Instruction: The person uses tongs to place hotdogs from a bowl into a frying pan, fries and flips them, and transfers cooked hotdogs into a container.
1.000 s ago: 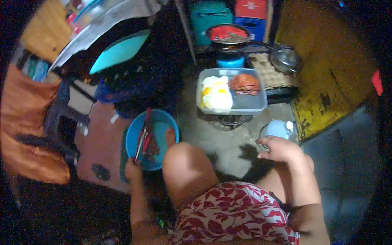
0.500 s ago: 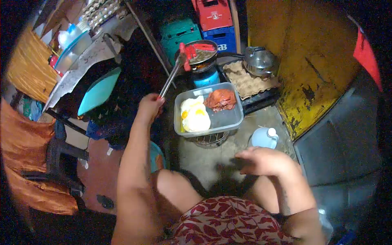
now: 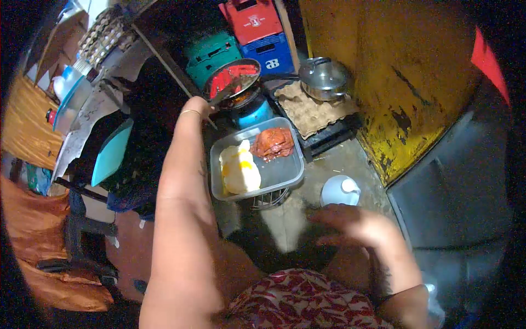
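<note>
My left hand (image 3: 198,106) is closed round metal tongs (image 3: 222,95), whose tips reach into a frying pan (image 3: 252,85). Red hotdogs (image 3: 224,79) lie in the pan, which sits on a small stove with a blue body (image 3: 253,115). Just in front is a clear plastic container (image 3: 215,189) holding fried eggs (image 3: 241,172) and a pile of reddish meat (image 3: 273,143). My right hand (image 3: 350,222), blurred, hangs above my knee with fingers stretched out and nothing in it. A jug of bluish liquid (image 3: 335,191) stands just beyond it.
A lidded pot (image 3: 324,82) sits on cardboard egg trays (image 3: 312,112) right of the stove. Green (image 3: 211,60), blue (image 3: 269,56) and red crates (image 3: 252,22) stand behind. A worn yellow panel (image 3: 378,82) borders the right. At upper left are stacked eggs (image 3: 107,38).
My left hand has moved forward, bringing the tongs over the pan. Red pieces seen at the tongs' tips before are now down in the pan. The view has shifted to the right.
</note>
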### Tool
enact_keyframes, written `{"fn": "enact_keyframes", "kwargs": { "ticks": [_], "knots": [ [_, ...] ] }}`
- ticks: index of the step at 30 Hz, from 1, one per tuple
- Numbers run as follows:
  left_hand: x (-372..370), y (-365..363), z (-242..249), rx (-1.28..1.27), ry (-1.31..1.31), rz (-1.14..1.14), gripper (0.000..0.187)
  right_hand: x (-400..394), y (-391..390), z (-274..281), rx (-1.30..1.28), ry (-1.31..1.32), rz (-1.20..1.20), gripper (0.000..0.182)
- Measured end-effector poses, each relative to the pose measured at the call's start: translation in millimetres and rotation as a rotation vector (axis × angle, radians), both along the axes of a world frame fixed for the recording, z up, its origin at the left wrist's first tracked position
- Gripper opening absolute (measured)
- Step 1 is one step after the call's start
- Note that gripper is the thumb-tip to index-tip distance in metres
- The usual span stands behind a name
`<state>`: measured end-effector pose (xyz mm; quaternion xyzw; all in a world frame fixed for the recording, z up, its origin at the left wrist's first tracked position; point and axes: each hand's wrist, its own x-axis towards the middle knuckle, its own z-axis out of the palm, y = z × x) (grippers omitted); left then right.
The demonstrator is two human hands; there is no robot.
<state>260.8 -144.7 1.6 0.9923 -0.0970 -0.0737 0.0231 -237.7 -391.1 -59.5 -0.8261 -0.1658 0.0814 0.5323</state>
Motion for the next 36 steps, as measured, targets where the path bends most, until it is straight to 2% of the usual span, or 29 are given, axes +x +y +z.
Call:
{"fn": "enact_keyframes", "kwargs": {
  "ticks": [1,3,4,6,7,10,12,14,16,18,22,30,36],
  "knots": [
    [3,-3,11,0.126,0.003,-0.03,0.039,-1,-2,-2,0.073,0.047,-0.016,0.053],
    [-17,-9,29,0.073,0.057,0.078,0.036,-4,-3,-4,0.107,-0.007,-0.072,0.053],
    [-33,-15,44,0.138,0.032,0.035,0.035,-5,-3,-4,0.12,-0.023,-0.091,0.053],
    [26,5,16,0.063,0.014,0.002,0.035,-4,-5,3,-0.144,-0.309,-0.062,0.052],
    [29,6,15,0.067,0.016,-0.002,0.035,-3,-7,2,-0.14,-0.308,-0.066,0.052],
    [8,1,25,0.015,-0.013,0.012,0.03,1,-10,4,-0.255,-0.166,0.058,0.054],
    [-73,-19,64,0.196,-0.223,-0.027,0.026,7,-4,14,-0.367,-0.14,0.045,0.052],
    [-85,-21,64,0.204,-0.239,-0.042,0.027,6,-4,11,-0.339,-0.176,0.049,0.053],
    [-92,-20,63,0.211,-0.257,-0.055,0.028,7,-3,10,-0.313,-0.214,0.054,0.054],
    [-98,-23,59,0.207,-0.246,-0.051,0.029,8,-2,11,-0.323,-0.091,0.11,0.061],
    [-103,-27,55,0.16,-0.287,0.022,0.027,9,3,27,-0.407,-0.016,0.121,0.062],
    [-112,-1,67,0.161,-0.39,-0.085,0.026,10,2,19,-0.327,0.017,0.13,0.066],
    [-99,-6,68,0.178,-0.367,-0.069,0.025,18,4,15,-0.362,0.072,0.161,0.067]
  ]
}}
